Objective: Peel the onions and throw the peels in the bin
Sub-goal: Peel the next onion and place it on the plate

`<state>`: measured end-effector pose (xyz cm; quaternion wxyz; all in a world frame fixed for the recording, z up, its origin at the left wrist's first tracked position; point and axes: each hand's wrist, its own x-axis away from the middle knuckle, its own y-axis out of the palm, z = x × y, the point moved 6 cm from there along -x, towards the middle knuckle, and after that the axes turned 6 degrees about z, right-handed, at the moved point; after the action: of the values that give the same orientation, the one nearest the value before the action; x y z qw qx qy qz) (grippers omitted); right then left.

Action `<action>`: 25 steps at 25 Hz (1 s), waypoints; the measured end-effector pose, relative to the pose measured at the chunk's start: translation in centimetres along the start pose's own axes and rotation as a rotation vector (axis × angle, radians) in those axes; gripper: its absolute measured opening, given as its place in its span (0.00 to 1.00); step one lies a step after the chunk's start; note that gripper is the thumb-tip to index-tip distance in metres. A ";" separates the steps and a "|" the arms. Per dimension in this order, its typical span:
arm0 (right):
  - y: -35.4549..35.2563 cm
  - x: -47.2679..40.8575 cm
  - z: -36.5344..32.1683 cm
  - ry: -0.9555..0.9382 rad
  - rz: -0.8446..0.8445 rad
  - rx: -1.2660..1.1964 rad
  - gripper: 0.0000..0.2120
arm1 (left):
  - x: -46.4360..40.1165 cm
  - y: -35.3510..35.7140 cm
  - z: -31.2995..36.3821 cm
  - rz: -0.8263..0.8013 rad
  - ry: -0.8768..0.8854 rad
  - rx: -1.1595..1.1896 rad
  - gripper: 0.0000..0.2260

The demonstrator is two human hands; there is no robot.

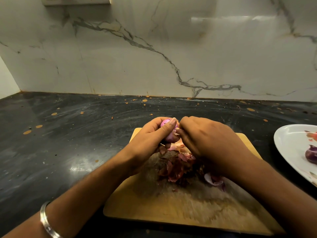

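My left hand [151,134] grips a small purple onion [169,134] above the far end of a wooden cutting board [171,206]. Its thumb lies across the onion's top. My right hand [205,134] meets it from the right, fingertips pinching a strip of papery skin [176,130] at the onion's side. Under both hands a heap of pink and dark red peels [176,167] lies on the board. A peeled purple onion [311,156] rests on a white plate [288,145] at the right edge. No bin is in view.
The board sits on a dark stone counter [68,143] flecked with orange spots. A marble-patterned wall [154,57] rises behind it. A silver bangle [47,220] circles my left wrist. A pale curled onion layer [211,179] lies on the board beneath my right forearm.
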<state>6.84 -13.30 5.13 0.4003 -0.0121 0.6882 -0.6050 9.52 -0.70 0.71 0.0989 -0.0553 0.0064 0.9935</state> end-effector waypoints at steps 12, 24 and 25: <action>0.3 -0.2 1.5 0.373 0.121 -0.761 0.17 | 0.4 0.6 1.2 -0.079 0.135 0.073 0.20; 1.4 0.3 2.0 0.598 -0.061 -1.181 0.19 | 0.2 0.5 0.6 -0.059 0.049 0.209 0.21; 0.7 0.3 2.1 0.454 -0.013 -0.899 0.16 | 0.0 0.4 0.3 -0.043 0.021 0.225 0.21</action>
<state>8.18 -14.98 4.54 0.1919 -0.0555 0.9504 -0.2385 9.41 -1.11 1.02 0.1258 -0.0544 0.1177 0.9835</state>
